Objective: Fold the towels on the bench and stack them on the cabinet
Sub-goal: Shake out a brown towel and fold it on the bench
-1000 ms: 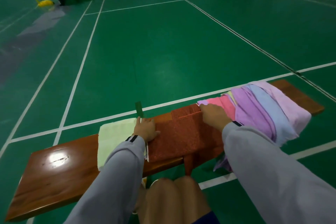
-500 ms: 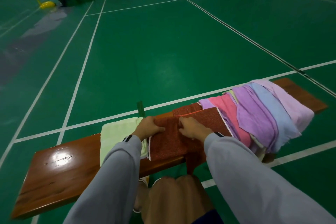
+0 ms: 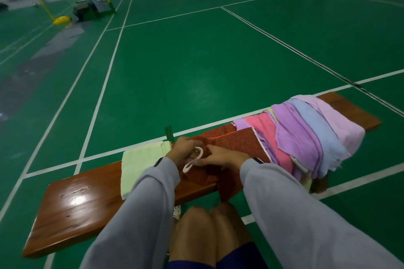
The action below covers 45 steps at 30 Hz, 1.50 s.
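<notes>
1. Hands have drawn together: a second ago they sat wide apart on the spread red towel (image 3: pixel 238 142); now the left hand (image 3: pixel 183 148) and right hand (image 3: pixel 220 156) nearly meet at its left edge.
2. Cloth that lay flat is now bunched there, and its white edging (image 3: pixel 192 160) curls up in a loop between the hands.
3. My reading: the first fold is over and the edges are being matched, so this towel is only part-folded.
4. Left fingers curl down onto the bunched cloth, gripping it.
5. Right fingers lie fairly straight, tips at the loop. I cannot tell whether they pinch it.
6. The red towel lies mid-bench (image 3: pixel 83 203), one end drooping off the near edge, between the folded green towel (image 3: pixel 142 159) and the unfolded pile (image 3: pixel 306 133) at the right end.
7. No cabinet is in view.
</notes>
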Each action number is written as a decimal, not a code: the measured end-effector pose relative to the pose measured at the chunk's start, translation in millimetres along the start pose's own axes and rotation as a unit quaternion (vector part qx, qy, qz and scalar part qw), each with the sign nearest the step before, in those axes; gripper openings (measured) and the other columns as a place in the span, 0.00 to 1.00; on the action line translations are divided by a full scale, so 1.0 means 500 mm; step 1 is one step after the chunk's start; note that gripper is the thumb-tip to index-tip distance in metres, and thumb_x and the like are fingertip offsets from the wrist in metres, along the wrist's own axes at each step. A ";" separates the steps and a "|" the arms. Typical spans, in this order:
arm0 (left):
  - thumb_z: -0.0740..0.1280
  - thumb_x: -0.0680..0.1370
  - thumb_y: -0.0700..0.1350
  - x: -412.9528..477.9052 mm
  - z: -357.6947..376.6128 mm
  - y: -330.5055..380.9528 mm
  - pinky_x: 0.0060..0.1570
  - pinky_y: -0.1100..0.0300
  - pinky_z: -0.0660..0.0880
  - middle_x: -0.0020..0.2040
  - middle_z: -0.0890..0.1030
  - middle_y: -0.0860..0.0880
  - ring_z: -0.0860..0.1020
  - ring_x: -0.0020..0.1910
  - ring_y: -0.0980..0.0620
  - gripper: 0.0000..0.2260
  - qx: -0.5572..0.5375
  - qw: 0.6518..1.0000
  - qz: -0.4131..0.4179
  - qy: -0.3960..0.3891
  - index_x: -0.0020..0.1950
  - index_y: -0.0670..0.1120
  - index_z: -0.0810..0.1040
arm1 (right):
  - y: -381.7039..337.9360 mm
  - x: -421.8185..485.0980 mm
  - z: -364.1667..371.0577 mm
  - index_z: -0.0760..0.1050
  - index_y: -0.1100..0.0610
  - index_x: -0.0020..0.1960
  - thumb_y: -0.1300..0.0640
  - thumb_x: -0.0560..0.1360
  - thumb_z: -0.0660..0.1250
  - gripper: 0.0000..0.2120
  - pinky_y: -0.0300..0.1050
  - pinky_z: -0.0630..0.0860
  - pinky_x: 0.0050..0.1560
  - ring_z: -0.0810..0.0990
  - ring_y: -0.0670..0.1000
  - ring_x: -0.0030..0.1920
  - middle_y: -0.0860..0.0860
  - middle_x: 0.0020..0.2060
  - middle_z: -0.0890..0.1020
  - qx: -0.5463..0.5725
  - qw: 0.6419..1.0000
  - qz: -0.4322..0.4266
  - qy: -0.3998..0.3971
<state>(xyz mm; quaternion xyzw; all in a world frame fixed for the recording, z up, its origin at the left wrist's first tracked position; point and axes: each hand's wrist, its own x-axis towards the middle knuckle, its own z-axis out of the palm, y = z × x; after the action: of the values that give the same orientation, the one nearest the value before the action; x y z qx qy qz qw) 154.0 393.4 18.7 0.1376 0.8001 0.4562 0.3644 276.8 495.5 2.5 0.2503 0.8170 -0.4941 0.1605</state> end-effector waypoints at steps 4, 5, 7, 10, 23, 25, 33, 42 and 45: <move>0.72 0.74 0.35 -0.012 0.051 0.033 0.27 0.62 0.68 0.32 0.75 0.43 0.73 0.26 0.50 0.08 0.001 0.998 0.049 0.024 0.37 0.39 0.76 | -0.002 -0.020 -0.001 0.67 0.38 0.72 0.27 0.61 0.77 0.43 0.66 0.75 0.63 0.76 0.59 0.66 0.49 0.68 0.77 0.128 0.992 0.001 -0.021; 0.72 0.74 0.34 -0.015 0.062 0.040 0.27 0.62 0.68 0.33 0.76 0.42 0.73 0.27 0.50 0.07 -0.005 0.998 0.055 0.025 0.38 0.39 0.77 | 0.004 -0.025 -0.004 0.68 0.38 0.71 0.29 0.62 0.78 0.41 0.65 0.77 0.60 0.78 0.59 0.63 0.50 0.66 0.78 0.138 0.990 0.006 -0.009; 0.71 0.74 0.33 -0.019 0.082 0.051 0.31 0.59 0.70 0.35 0.76 0.40 0.74 0.32 0.48 0.05 -0.037 0.998 0.049 0.024 0.39 0.38 0.78 | 0.018 -0.039 -0.012 0.70 0.41 0.68 0.36 0.66 0.78 0.34 0.63 0.83 0.51 0.82 0.59 0.58 0.52 0.61 0.81 0.144 0.989 0.013 0.013; 0.70 0.75 0.33 -0.021 0.116 0.066 0.28 0.58 0.69 0.32 0.73 0.41 0.73 0.30 0.46 0.10 -0.086 0.996 0.021 0.013 0.35 0.39 0.74 | 0.036 -0.072 -0.028 0.73 0.47 0.66 0.46 0.67 0.78 0.29 0.62 0.85 0.45 0.84 0.60 0.53 0.55 0.56 0.83 0.194 0.980 0.026 0.049; 0.66 0.77 0.34 -0.035 0.234 0.115 0.24 0.61 0.73 0.36 0.75 0.42 0.76 0.31 0.47 0.04 -0.126 0.991 -0.045 -0.021 0.43 0.40 0.74 | 0.095 -0.136 -0.070 0.77 0.48 0.62 0.40 0.74 0.74 0.21 0.59 0.85 0.42 0.83 0.58 0.55 0.52 0.57 0.82 0.311 0.941 0.044 0.129; 0.68 0.75 0.35 -0.033 0.232 0.117 0.28 0.58 0.75 0.36 0.79 0.40 0.78 0.30 0.45 0.02 -0.102 0.994 -0.034 -0.009 0.43 0.38 0.76 | 0.100 -0.126 -0.071 0.77 0.53 0.65 0.52 0.76 0.75 0.19 0.60 0.85 0.43 0.85 0.60 0.52 0.56 0.55 0.83 0.293 0.945 0.052 0.132; 0.74 0.71 0.42 0.003 0.180 0.097 0.25 0.60 0.75 0.40 0.85 0.39 0.81 0.28 0.45 0.21 -0.026 0.997 0.000 0.069 0.60 0.35 0.74 | 0.086 -0.116 -0.084 0.73 0.63 0.63 0.72 0.77 0.65 0.16 0.62 0.85 0.45 0.83 0.65 0.53 0.64 0.56 0.78 0.234 0.967 0.070 0.072; 0.71 0.78 0.38 0.027 0.225 0.113 0.33 0.54 0.81 0.46 0.80 0.41 0.82 0.38 0.44 0.22 -0.041 0.993 0.089 0.072 0.68 0.49 0.67 | 0.135 -0.119 -0.130 0.75 0.64 0.56 0.64 0.75 0.67 0.11 0.52 0.85 0.33 0.86 0.59 0.35 0.62 0.47 0.82 0.116 0.960 0.082 0.243; 0.71 0.78 0.39 0.042 0.261 0.108 0.34 0.54 0.81 0.46 0.80 0.43 0.81 0.38 0.46 0.19 -0.028 0.994 0.098 0.039 0.66 0.47 0.70 | 0.155 -0.133 -0.144 0.77 0.60 0.50 0.62 0.75 0.68 0.04 0.44 0.79 0.27 0.82 0.52 0.26 0.58 0.37 0.83 0.094 0.966 0.083 0.225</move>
<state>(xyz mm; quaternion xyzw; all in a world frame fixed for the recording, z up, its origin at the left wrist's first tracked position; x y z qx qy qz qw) 225.9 516.7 12.6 0.1874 0.7833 0.5170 0.2899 374.8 572.9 13.2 0.4361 0.7581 -0.4848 -0.0109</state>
